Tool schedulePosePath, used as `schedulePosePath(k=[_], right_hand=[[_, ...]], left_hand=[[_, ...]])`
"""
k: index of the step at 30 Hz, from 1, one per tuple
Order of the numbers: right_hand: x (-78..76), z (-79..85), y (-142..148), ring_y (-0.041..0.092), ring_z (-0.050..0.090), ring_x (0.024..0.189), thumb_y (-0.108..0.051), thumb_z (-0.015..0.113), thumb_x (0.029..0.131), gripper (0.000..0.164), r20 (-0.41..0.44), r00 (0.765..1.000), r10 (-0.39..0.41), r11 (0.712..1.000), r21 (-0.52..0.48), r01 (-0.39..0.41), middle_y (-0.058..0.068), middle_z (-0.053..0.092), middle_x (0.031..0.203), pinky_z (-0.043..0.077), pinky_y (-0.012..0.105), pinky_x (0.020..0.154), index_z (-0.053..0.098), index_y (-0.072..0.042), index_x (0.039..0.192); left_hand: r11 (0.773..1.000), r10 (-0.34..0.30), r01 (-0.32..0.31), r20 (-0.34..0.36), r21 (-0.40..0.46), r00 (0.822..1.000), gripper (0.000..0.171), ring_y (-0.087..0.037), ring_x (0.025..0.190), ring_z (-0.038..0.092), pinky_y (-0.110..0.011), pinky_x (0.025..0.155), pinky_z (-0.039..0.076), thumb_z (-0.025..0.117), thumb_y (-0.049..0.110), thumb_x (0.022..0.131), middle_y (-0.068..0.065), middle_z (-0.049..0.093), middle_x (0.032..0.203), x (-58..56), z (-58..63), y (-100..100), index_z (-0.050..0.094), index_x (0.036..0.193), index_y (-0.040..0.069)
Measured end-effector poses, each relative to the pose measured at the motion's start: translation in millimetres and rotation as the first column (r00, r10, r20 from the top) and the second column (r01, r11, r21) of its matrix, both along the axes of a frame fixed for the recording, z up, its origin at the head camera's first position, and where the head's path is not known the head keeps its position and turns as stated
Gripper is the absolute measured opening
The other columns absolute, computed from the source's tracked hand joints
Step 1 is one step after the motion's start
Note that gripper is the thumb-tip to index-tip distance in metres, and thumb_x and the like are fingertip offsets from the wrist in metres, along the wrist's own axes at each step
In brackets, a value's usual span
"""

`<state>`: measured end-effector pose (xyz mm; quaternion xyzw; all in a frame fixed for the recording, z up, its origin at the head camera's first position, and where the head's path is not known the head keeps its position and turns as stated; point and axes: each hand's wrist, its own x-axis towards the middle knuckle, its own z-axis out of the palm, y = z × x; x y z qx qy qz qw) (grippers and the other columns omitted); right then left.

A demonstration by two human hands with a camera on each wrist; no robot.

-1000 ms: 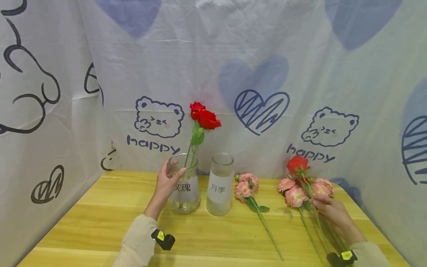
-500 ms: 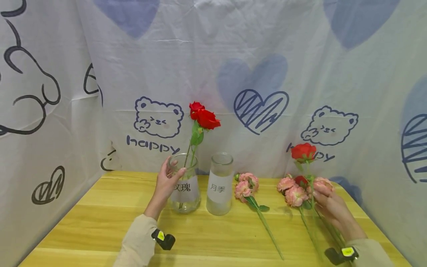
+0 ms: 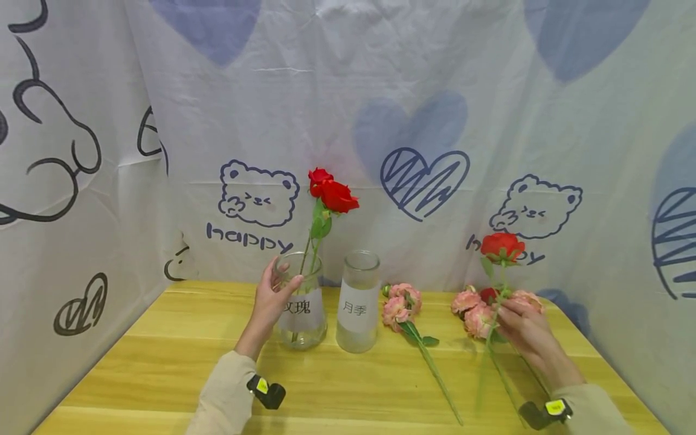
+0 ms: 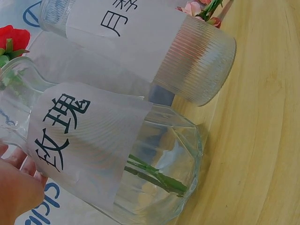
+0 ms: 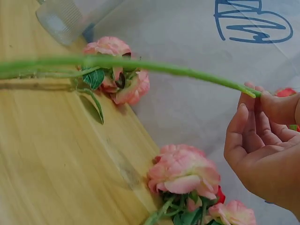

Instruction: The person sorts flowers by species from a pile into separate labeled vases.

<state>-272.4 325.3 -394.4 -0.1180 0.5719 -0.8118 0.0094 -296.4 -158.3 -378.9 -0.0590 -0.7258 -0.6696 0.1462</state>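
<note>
My left hand (image 3: 274, 296) grips the neck of a flared glass vase (image 3: 301, 338) with a paper label, thumb in front and fingers behind. Two red roses (image 3: 338, 196) stand in this vase; their green stem ends (image 4: 166, 183) show through the glass in the left wrist view. On the right, my right hand (image 3: 530, 335) pinches the green stem (image 5: 178, 70) of another red rose (image 3: 502, 248) between thumb and fingertips, bloom upward. Below and behind that hand lie pink flowers (image 3: 480, 320) and one more red bloom (image 3: 489, 295), partly hidden.
A straight glass vase (image 3: 359, 341), also labelled, stands just right of the gripped one. Beside it a pink flower stem (image 3: 440, 380) lies on the wooden table (image 3: 157, 368). A printed cloth (image 3: 326, 109) hangs behind the table, with more cloth at both sides.
My right hand has lifted the red rose off the pile of flowers, turned it more upright and shifted slightly left. My left hand stays on the vase.
</note>
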Motion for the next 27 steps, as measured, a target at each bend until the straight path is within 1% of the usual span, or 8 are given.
schedulePosePath(k=[6, 9, 13, 14, 17, 21, 23, 27], right_hand=[[-3.8, 5.4, -8.4, 0.005, 0.061, 0.085, -0.002, 0.041, 0.102, 0.025, -0.014, 1.000, 0.016, 1.000, 0.001, -0.016, -0.006, 0.065, 0.094, 0.052, 0.021, 0.073, 0.063, -0.015, 0.100], [-5.0, 10.3, -14.7, 0.004, 0.061, 0.089, -0.004, 0.041, 0.102, 0.020, 0.030, 0.999, -0.011, 1.000, 0.012, 0.011, -0.007, 0.064, 0.096, 0.051, 0.021, 0.077, 0.058, -0.014, 0.105], [-6.4, 16.8, -22.9, 0.003, 0.060, 0.093, -0.005, 0.040, 0.103, 0.021, 0.074, 0.997, -0.001, 0.999, -0.045, 0.004, -0.007, 0.064, 0.097, 0.050, 0.021, 0.082, 0.058, -0.015, 0.104], [-7.2, 18.0, -24.7, 0.004, 0.060, 0.094, -0.004, 0.040, 0.103, 0.025, 0.069, 0.998, 0.014, 0.997, -0.071, -0.009, -0.007, 0.064, 0.098, 0.049, 0.022, 0.083, 0.061, -0.018, 0.099], [-9.3, 21.5, -30.4, 0.005, 0.060, 0.095, -0.004, 0.040, 0.103, 0.023, 0.067, 0.997, 0.025, 0.995, -0.099, -0.018, -0.006, 0.064, 0.098, 0.048, 0.023, 0.085, 0.061, -0.016, 0.100], [-11.1, 26.8, -37.8, 0.002, 0.058, 0.098, -0.007, 0.042, 0.103, 0.013, 0.108, 0.994, -0.007, 0.998, -0.060, 0.013, -0.010, 0.062, 0.099, 0.045, 0.022, 0.089, 0.050, -0.013, 0.111], [-11.6, 29.4, -41.4, 0.001, 0.057, 0.098, -0.008, 0.043, 0.102, 0.014, 0.135, 0.990, -0.029, 0.998, -0.050, 0.036, -0.010, 0.061, 0.099, 0.045, 0.021, 0.090, 0.042, -0.012, 0.116], [-13.4, 33.1, -48.9, 0.004, 0.059, 0.093, -0.005, 0.044, 0.101, 0.011, 0.168, 0.983, -0.073, 0.993, -0.080, 0.087, -0.008, 0.061, 0.095, 0.048, 0.021, 0.087, 0.042, -0.011, 0.110]], left_hand=[[1.000, -0.011, 0.011, 0.025, 0.018, 1.000, 0.081, -0.033, 0.141, 0.025, -0.043, 0.117, 0.018, 0.065, 0.022, 0.093, -0.018, 0.032, 0.152, -1.0, 2.1, -1.0, 0.015, 0.154, 0.005], [1.000, -0.010, 0.010, 0.023, 0.015, 1.000, 0.081, -0.034, 0.140, 0.026, -0.043, 0.116, 0.018, 0.065, 0.021, 0.093, -0.019, 0.033, 0.152, 1.7, 4.8, 0.3, 0.015, 0.154, 0.005], [1.000, -0.005, 0.005, 0.005, 0.008, 1.000, 0.081, -0.033, 0.140, 0.026, -0.043, 0.116, 0.019, 0.065, 0.024, 0.093, -0.018, 0.033, 0.152, 1.5, 2.4, 1.2, 0.014, 0.154, 0.006], [1.000, -0.003, 0.003, 0.000, 0.006, 1.000, 0.082, -0.032, 0.141, 0.026, -0.043, 0.116, 0.019, 0.065, 0.025, 0.093, -0.017, 0.033, 0.152, -0.8, -0.2, 0.7, 0.014, 0.154, 0.006], [1.000, -0.006, 0.006, 0.004, 0.007, 1.000, 0.082, -0.032, 0.141, 0.025, -0.043, 0.116, 0.019, 0.065, 0.025, 0.093, -0.018, 0.033, 0.152, -0.7, -0.1, 0.9, 0.014, 0.154, 0.007], [1.000, -0.004, 0.004, -0.002, 0.006, 1.000, 0.082, -0.032, 0.141, 0.026, -0.043, 0.116, 0.019, 0.065, 0.025, 0.093, -0.018, 0.033, 0.152, -0.3, 0.3, 0.9, 0.015, 0.154, 0.007], [1.000, -0.002, 0.002, -0.006, 0.004, 1.000, 0.081, -0.032, 0.140, 0.026, -0.043, 0.116, 0.019, 0.065, 0.025, 0.093, -0.018, 0.034, 0.151, 0.1, 0.4, 1.0, 0.015, 0.154, 0.007], [1.000, 0.005, -0.004, -0.010, 0.002, 1.000, 0.081, -0.033, 0.140, 0.027, -0.043, 0.116, 0.020, 0.065, 0.024, 0.092, -0.018, 0.035, 0.150, 0.8, 0.4, 1.0, 0.016, 0.154, 0.006]])
